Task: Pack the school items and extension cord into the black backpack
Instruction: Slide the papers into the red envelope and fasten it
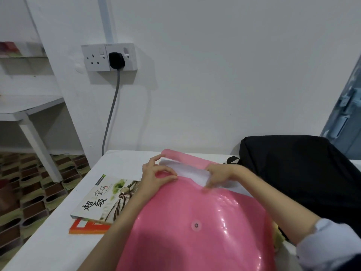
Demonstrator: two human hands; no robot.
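We find a pink plastic snap-button folder (pixel 195 218) lying across the near middle of the white table (pixel 50 249), its mouth turned toward the far edge and its flap open behind. A sheaf of white papers (pixel 185 170) sits partly inside the mouth, its far end still showing. The left hand (pixel 156 178) holds the folder's front sheet at the mouth, thumb on top and fingers curled at the paper's left corner. The right hand (pixel 218 176) grasps the right end of the papers, fingers bent round their edge, with one fingertip pressing on the pink sheet. The round snap button (pixel 196 225) sits near the middle of the front sheet.

The black backpack (pixel 304 173) lies on the table's right side, against the wall, touching or just beside the folder; we cannot tell whether it is unzipped. Toward the left edge lies a book with Chinese characters on its cover (pixel 105 200), stacked on an orange-edged book (pixel 88 227).

On the wall, a black plug (pixel 116 60) occupies the right socket, and its grey cable (pixel 111 112) drops behind the table's far left corner.
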